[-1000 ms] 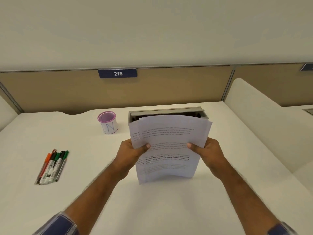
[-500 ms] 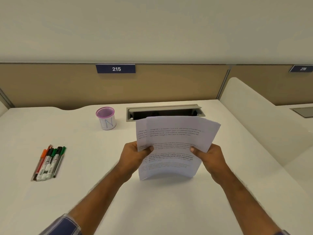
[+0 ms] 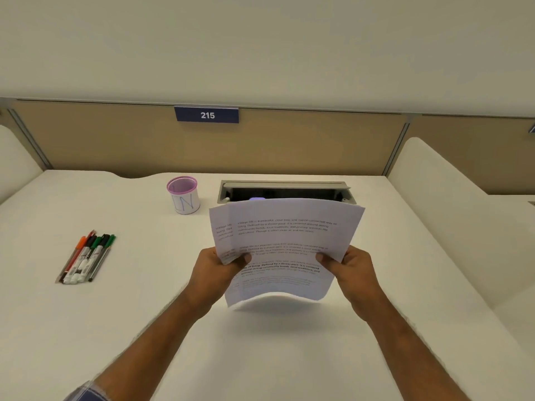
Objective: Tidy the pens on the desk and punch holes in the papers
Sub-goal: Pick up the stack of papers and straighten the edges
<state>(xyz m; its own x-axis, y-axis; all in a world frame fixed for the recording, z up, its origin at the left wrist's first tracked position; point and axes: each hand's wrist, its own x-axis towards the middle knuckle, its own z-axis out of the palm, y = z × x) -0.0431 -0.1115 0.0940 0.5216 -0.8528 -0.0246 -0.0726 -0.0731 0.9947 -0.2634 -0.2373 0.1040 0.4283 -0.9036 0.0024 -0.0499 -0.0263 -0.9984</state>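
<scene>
Partly hidden behind papers (image 3: 286, 241): purple object (image 3: 257, 199).

We see a white desk top (image 3: 144, 314) backed by a tan partition panel (image 3: 115, 140) bearing a dark blue plate numbered 215 (image 3: 206, 114), a grey metal cable tray with its lid raised (image 3: 285, 189), and a white curved side divider (image 3: 451, 198).

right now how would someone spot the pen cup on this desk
Find the blue 215 sign on the back partition. Just below it, on the white desk, left of the metal cable tray, stands the cup: the only pink-rimmed thing, white-labelled, with scrawled letters.
</scene>
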